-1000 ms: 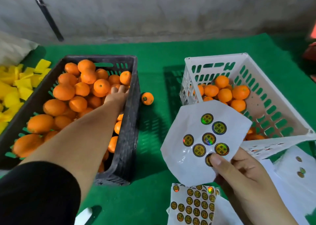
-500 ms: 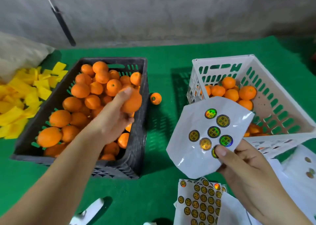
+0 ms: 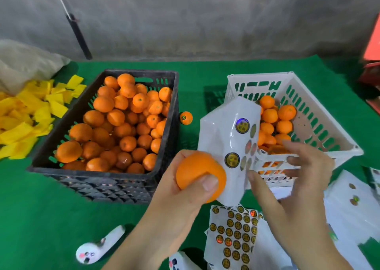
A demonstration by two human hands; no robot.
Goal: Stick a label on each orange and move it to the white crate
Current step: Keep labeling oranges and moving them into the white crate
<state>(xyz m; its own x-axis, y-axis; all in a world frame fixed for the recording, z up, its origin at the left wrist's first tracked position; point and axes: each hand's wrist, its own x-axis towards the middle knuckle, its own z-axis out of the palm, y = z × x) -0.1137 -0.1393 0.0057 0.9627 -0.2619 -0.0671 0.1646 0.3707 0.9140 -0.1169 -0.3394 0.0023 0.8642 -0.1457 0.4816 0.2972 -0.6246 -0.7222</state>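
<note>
My left hand (image 3: 185, 195) grips an orange (image 3: 195, 170) in front of the black crate (image 3: 164, 167), which is full of oranges. The orange touches a curled white label sheet (image 3: 222, 142) with a few round gold labels. My right hand (image 3: 287, 187) holds that sheet from the right, thumb on its lower edge, fingers blurred behind it. The white crate (image 3: 320, 113) to the right holds several oranges. One labelled orange (image 3: 186, 118) lies on the green cloth between the crates.
A full sheet of gold labels (image 3: 232, 237) lies under my hands, with used white sheets (image 3: 353, 204) to the right. Yellow paper pieces (image 3: 26, 113) pile at the left. A small white object (image 3: 98, 247) lies near the front edge. A grey wall stands behind.
My left hand lifted an orange out of the black crate and brought it right to the label sheet. The sheet has curled and turned in my right hand.
</note>
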